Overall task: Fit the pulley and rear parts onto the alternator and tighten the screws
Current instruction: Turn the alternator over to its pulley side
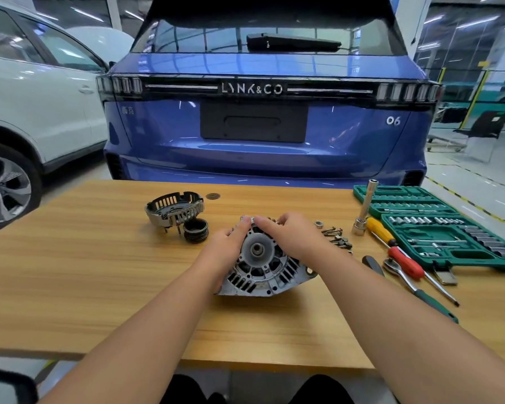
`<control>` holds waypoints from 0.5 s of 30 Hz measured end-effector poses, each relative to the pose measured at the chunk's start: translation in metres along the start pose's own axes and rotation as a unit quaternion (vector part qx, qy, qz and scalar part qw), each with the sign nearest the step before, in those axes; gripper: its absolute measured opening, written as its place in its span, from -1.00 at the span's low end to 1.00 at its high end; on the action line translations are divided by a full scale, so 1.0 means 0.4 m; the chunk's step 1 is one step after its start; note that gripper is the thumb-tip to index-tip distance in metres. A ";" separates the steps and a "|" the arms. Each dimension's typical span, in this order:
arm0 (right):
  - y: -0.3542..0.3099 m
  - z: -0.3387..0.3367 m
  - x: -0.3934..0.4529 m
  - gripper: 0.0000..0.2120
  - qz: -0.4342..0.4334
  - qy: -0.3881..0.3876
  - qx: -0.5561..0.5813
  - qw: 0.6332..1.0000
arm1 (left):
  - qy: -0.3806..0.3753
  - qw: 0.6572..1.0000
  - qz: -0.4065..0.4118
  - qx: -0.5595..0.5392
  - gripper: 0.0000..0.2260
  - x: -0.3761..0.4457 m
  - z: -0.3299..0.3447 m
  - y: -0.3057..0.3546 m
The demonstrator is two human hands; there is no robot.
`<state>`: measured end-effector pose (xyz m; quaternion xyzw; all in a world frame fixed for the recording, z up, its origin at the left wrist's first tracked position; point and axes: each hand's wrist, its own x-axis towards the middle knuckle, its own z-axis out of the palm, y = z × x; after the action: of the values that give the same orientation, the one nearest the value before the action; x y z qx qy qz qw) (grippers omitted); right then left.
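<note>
The silver alternator [260,266] stands on edge in the middle of the wooden table [99,287], its shaft end facing me. My left hand [225,246] grips its left side, thumb up at the top rim. My right hand [289,231] curls over its top right. The black grooved pulley [196,230] lies to the left of the alternator. Behind the pulley sits the slotted rear cover [174,208]. Several screws and small nuts [337,236] lie just right of my right hand.
A green socket set case [438,225] lies open at the right. Near it are a socket on an extension [363,211], a yellow-handled screwdriver [379,231], a red-handled screwdriver [405,262] and a ratchet [414,287]. A blue car [263,135] stands behind the table.
</note>
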<state>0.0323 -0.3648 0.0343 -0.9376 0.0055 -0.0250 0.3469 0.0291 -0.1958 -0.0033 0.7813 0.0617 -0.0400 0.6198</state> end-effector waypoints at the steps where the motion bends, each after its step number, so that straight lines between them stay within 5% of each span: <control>1: 0.001 0.002 0.003 -0.32 0.003 0.005 0.005 1.000 | -0.003 1.000 0.004 0.007 -0.47 0.007 0.000 0.000; 15: 0.021 0.000 -0.030 -0.29 0.032 -0.026 0.106 0.994 | -0.070 0.992 0.035 0.103 -0.24 -0.011 -0.050 -0.002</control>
<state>0.0205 -0.3708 0.0280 -0.8953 0.0238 0.0098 0.4446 0.0243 -0.1766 0.0012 0.8381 -0.0138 -0.0788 0.5396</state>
